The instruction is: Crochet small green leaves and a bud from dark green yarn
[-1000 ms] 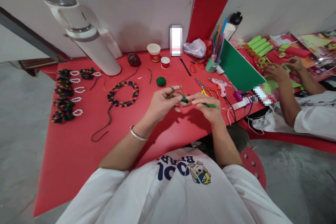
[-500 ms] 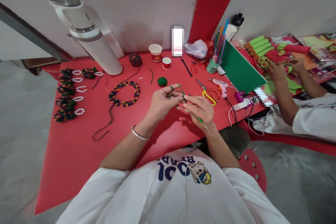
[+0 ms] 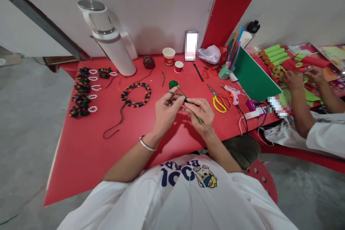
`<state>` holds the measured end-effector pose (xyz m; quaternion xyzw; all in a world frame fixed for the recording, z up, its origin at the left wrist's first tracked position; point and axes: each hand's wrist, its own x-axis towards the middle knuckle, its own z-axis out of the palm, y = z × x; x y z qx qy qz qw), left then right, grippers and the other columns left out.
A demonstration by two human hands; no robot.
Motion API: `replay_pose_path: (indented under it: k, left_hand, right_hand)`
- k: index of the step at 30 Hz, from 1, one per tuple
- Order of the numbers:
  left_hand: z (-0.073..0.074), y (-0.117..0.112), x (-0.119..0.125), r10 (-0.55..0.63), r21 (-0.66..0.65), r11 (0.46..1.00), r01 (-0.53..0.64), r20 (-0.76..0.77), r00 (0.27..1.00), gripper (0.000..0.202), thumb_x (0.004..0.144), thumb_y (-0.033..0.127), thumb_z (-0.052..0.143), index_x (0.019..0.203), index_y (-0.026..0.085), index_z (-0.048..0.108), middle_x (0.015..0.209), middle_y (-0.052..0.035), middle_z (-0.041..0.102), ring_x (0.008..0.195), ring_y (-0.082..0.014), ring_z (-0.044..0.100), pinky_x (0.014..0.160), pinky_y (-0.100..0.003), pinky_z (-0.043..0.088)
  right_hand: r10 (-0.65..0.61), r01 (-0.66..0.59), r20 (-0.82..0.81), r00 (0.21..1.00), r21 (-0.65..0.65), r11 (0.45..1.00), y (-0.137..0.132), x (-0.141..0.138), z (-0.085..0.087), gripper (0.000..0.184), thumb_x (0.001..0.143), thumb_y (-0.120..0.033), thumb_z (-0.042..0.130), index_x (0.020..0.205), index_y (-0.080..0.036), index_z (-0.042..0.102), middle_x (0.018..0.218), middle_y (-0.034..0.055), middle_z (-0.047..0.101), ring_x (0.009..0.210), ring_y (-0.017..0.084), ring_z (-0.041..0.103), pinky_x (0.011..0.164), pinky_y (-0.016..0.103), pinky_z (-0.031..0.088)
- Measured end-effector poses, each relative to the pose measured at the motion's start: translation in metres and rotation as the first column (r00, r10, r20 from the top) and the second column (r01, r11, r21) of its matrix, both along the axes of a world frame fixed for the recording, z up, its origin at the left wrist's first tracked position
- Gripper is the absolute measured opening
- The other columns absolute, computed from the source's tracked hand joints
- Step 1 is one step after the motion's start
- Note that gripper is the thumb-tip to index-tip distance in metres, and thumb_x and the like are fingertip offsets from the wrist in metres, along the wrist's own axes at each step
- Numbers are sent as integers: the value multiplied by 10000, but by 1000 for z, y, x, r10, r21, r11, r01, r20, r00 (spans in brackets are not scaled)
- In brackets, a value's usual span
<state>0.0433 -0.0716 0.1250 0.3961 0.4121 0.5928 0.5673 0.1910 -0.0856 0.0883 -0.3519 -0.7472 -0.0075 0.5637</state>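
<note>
My left hand [image 3: 167,109] pinches green yarn [image 3: 182,91], with a strand looped over its raised fingers. In my right hand [image 3: 201,112] is a crochet hook [image 3: 201,120]; its green grip shows below the fingers and its thin end points toward my wrist. The fingertips of both hands nearly meet at the yarn, and the hook's working tip is hidden there. Just beyond my left hand lies a green yarn ball [image 3: 173,84]. To the left rests a ring of multicoloured crochet [image 3: 136,95] with a brown yarn tail.
Crocheted bundles [image 3: 81,87] with beaded loops line the left side. A white flask [image 3: 115,48], paper cup [image 3: 169,56] and thread spool [image 3: 178,67] stand behind. Yellow-handled scissors [image 3: 219,104] and a pink glue gun [image 3: 233,93] lie right. Another person's hands [image 3: 293,79] work beyond a green board [image 3: 256,73].
The view has shifted left, so the table things appear farther right. My hands still hold the yarn and hook close together, with the fingers slightly repositioned.
</note>
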Motion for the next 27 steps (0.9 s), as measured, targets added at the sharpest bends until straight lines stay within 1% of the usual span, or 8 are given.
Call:
replay_pose_path:
  k: [4, 8, 10, 12, 15, 18, 23, 27]
  left_hand:
    - [0, -4, 1, 63, 27, 998, -63, 11, 998, 518, 748, 389, 900, 1185, 144, 770, 774, 4, 725, 678, -106, 653, 683, -240, 584]
    - [-1, 0, 1, 41, -49, 998, -37, 93, 995, 504, 724, 420, 911, 1137, 164, 778, 779, 13, 705, 638, -93, 623, 616, -223, 557]
    - [-3, 4, 1, 61, -75, 996, -51, 129, 990, 494, 697, 415, 930, 1093, 161, 780, 781, 12, 707, 621, -87, 608, 572, -209, 530]
    - [-4, 6, 0, 85, -81, 994, -75, 137, 987, 505, 663, 391, 953, 1076, 156, 782, 762, 17, 705, 607, -84, 605, 546, -199, 512]
    - [-5, 7, -2, 64, -75, 996, -54, 137, 988, 560, 646, 386, 966, 1123, 155, 783, 704, 39, 681, 572, -79, 603, 525, -192, 507]
    - [-4, 5, -6, 36, -65, 998, -27, 148, 988, 591, 655, 416, 966, 1149, 148, 781, 688, 45, 678, 551, -70, 594, 510, -183, 500]
    - [0, 4, -14, -45, -48, 998, 51, 107, 993, 690, 643, 390, 975, 1241, 133, 745, 774, 1, 750, 587, -104, 655, 545, -220, 557]
    - [3, 5, -19, -85, -58, 994, 90, 75, 994, 803, 596, 376, 995, 1307, 137, 710, 785, -6, 758, 610, -115, 669, 576, -228, 582]
  right_hand:
    - [-117, 116, 68, 991, 5, 993, -2, -3, -3, 294, 985, -228, 676, 1246, -342, 748, 1285, 88, 766, 1124, 229, 714, 877, 392, 623]
    - [-88, 92, 105, 991, -36, 995, -1, -6, -8, 309, 1005, -250, 648, 1273, -375, 736, 1278, 65, 778, 1126, 221, 713, 979, 409, 598]
    - [-78, 80, 117, 990, -8, 997, 0, -9, -9, 323, 1009, -244, 637, 1287, -381, 727, 1291, 65, 773, 1143, 222, 711, 986, 412, 598]
    - [-109, 104, 133, 985, 40, 994, 1, -11, -10, 338, 1012, -225, 622, 1299, -376, 718, 1287, 72, 773, 1144, 226, 711, 960, 412, 609]
    - [-148, 140, 125, 981, 75, 987, 1, -14, -9, 362, 1008, -198, 618, 1308, -377, 709, 1267, 74, 777, 1109, 223, 713, 913, 402, 621]
    - [-117, 110, 107, 987, 74, 991, 1, -15, -8, 374, 997, -185, 633, 1306, -382, 710, 1268, 70, 776, 1100, 219, 709, 888, 387, 627]
    - [-105, 98, 109, 988, 76, 992, 1, -15, -9, 349, 1000, -200, 626, 1281, -381, 723, 1275, 67, 774, 1103, 224, 708, 866, 395, 638]
    - [-111, 109, 74, 991, 20, 994, 2, -16, -14, 287, 993, -217, 654, 1207, -376, 759, 1248, 62, 783, 1070, 221, 706, 832, 388, 641]
